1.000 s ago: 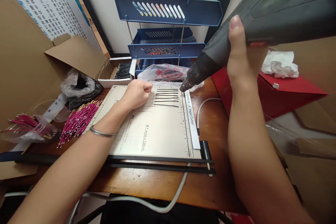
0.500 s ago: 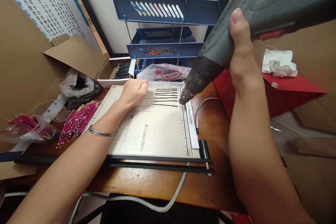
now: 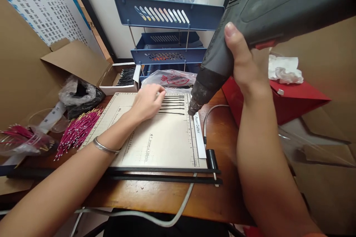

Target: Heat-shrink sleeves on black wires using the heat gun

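Observation:
My right hand [image 3: 247,63] is wrapped round a dark grey heat gun [image 3: 217,59]. Its thumb lies along the gun's body, and the nozzle points down at the right ends of several thin black wires [image 3: 174,105]. The wires lie in parallel rows on a cream paper cutter [image 3: 167,137]. Over their left ends rests my left hand [image 3: 148,100], fingers curled in and thumb towards the wires. Those fingertips are mostly hidden, so whether they grip a wire does not show.
A bundle of magenta wires [image 3: 76,129] lies left of the cutter. Behind stand an open box of black wires [image 3: 126,77], a plastic bag [image 3: 167,78] and a blue rack [image 3: 167,14]. A red box [image 3: 300,100] with crumpled tissue is at right; a grey cable [image 3: 183,207] crosses the front.
My left hand has shifted right, from beside the wires to over their left ends. The heat gun stays near their right ends. The whole view has moved slightly.

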Demonstrator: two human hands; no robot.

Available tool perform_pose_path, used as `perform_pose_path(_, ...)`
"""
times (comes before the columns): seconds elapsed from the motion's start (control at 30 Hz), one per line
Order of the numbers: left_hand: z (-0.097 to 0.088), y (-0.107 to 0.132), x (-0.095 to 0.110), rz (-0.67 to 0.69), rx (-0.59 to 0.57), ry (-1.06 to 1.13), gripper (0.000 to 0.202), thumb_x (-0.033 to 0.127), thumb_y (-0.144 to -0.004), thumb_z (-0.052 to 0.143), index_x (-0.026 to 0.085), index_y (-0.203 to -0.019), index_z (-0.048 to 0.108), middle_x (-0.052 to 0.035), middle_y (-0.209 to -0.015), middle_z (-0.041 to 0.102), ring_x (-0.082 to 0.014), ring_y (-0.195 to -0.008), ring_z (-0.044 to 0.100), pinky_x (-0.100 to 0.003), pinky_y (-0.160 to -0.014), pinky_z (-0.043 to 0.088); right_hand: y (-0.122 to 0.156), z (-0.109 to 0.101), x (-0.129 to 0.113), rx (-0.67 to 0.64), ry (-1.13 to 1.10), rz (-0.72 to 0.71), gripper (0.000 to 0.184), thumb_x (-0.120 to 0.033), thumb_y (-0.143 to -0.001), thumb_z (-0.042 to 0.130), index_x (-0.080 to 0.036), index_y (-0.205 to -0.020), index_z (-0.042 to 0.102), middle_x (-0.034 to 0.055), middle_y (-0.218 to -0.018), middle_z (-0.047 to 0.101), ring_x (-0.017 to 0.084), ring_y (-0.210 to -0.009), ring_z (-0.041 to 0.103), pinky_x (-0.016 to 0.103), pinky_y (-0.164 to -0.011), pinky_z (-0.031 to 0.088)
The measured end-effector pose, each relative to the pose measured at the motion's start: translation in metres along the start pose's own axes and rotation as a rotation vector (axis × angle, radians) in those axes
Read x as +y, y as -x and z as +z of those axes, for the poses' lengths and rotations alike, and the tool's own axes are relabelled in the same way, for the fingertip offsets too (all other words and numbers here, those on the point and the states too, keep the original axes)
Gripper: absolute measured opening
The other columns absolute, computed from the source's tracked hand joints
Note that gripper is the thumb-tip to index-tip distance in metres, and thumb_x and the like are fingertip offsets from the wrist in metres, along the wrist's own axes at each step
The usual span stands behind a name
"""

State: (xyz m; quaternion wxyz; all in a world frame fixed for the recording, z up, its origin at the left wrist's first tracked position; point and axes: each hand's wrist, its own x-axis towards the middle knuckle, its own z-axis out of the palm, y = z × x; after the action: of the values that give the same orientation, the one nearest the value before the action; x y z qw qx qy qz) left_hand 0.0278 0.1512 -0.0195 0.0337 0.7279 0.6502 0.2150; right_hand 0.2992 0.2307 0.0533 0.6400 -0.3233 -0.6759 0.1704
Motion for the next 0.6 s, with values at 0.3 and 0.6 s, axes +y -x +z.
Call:
perform_pose_path(0.3, 0.009, 0.015, 0.024, 0.121, -0.451, -0.252, 0.081, 0.047, -0.111, 0.011, 0.004, -0.179, 0.017, -0.0115, -0.188, 0.01, -0.0277, -0.176, 0.006, -0.048, -0.143, -0.002, -0.008, -0.003, 0.024, 0.094, 0.004, -0.02, 0.054, -0.071, -0.099, 0.067, -0.027, -0.129, 0.074, 0.0021, -0.138, 0.077, 0.034, -0.154, 0.059, 0.056, -0.137, 0.041)
perform_pose_path(0.6, 0.007, 0.03, 0.022, 0.089, -0.535, -0.24, 0.08, 0.052, -0.113, 0.01, 0.01, -0.181, 0.012, -0.007, -0.188, 0.006, -0.025, -0.176, 0.003, -0.049, -0.143, -0.004, 0.0, -0.004, 0.008, 0.064, 0.029, 0.019, 0.052, -0.071, -0.098, 0.068, -0.031, -0.131, 0.072, 0.0037, -0.137, 0.077, 0.034, -0.165, 0.046, 0.054, -0.135, 0.045)
